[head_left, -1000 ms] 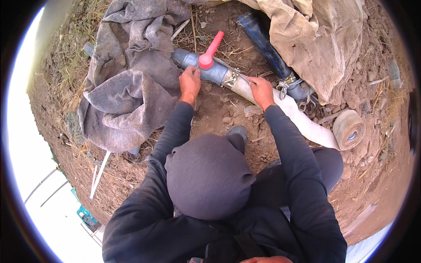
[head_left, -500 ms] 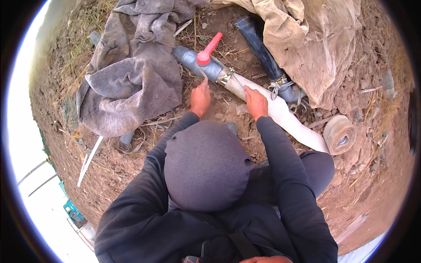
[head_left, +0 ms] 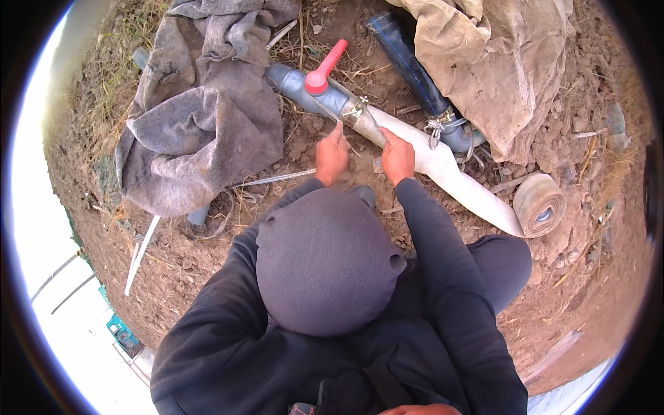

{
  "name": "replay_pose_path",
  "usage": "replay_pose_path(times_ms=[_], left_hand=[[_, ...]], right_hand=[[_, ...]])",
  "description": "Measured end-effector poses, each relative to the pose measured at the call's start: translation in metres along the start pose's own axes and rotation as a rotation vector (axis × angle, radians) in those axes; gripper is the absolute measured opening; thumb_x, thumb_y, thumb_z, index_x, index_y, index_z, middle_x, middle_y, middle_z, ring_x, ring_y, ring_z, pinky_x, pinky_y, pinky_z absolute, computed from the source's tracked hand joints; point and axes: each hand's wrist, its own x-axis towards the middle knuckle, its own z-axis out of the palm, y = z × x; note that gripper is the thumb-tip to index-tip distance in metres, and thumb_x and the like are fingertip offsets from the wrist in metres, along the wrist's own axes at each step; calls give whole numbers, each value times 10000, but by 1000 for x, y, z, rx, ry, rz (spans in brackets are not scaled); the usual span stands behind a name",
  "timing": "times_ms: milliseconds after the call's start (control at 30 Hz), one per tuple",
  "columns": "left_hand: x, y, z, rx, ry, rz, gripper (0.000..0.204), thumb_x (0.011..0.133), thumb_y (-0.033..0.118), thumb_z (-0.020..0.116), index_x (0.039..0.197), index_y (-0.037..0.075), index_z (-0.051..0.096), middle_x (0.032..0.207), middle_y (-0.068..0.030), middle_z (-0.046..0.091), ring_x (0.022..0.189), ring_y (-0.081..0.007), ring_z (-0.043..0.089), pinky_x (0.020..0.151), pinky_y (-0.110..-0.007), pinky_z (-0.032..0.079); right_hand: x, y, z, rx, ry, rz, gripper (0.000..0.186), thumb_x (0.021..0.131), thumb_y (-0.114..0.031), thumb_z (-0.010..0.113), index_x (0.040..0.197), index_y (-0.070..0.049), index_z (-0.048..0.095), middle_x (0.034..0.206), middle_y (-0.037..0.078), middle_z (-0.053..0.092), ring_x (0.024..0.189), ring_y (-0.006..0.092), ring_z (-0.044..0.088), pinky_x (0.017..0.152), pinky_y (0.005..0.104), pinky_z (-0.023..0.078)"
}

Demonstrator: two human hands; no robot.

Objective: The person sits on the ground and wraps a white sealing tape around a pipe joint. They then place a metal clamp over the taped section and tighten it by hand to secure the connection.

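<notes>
Both my hands work at the joint where a white flat hose [head_left: 422, 155] sits over the end of a grey valve [head_left: 297, 86] with a red handle [head_left: 328, 66]. A metal clamp [head_left: 359, 108] circles that joint. My left hand [head_left: 333, 155], just below the joint, is closed on one end of a thin cord [head_left: 322, 106] that runs up across the valve. My right hand [head_left: 398, 155], beside the hose, pinches another length of thin cord near the clamp. How the cord passes under the pipe is hidden.
A grey cloth [head_left: 200, 138] covers ground at left. At right lie a black pipe [head_left: 408, 66] tied to a grey elbow [head_left: 458, 137], a tan sheet [head_left: 505, 76] and the rolled hose end [head_left: 539, 205]. A rounded dark grey cloth shape [head_left: 328, 263] sits between my forearms.
My left hand has moved right and slightly down, closer to my right hand, and the cord now slants over the valve. The right hand stays beside the hose.
</notes>
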Motion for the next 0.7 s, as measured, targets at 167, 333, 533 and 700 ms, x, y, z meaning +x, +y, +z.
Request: replay_pose_path(times_ms=[167,333,533,700], left_hand=[[-6,6,14,175,-144,160,436,1026,208,576,1420,29,629,1002,-249,761,963,-382,759,872,-426,566],[-10,7,23,187,-103,90,378,949,135,571,1303,53,678,1019,-276,730,938,-487,697,848,-569,550],[-7,6,23,-86,40,-84,338,961,172,629,1258,16,672,999,-284,738,960,-465,716,860,-533,561],[1,-12,-5,-40,164,-125,329,967,214,653,1224,11,685,1034,-259,746,1002,-445,714,884,-503,557]], right_hand=[[18,-24,41,129,66,-58,325,974,-90,600,1257,-121,758,1038,268,737,953,446,719,883,504,565],[33,3,54,380,21,269,166,1019,-143,645,1125,-22,685,816,129,729,629,191,657,605,376,530],[65,43,21,431,-150,244,199,1011,-208,690,1079,-20,696,756,49,676,565,118,597,497,299,464],[87,38,-5,475,-307,295,206,1012,-239,707,984,-36,686,693,-14,563,509,60,460,461,243,363]])
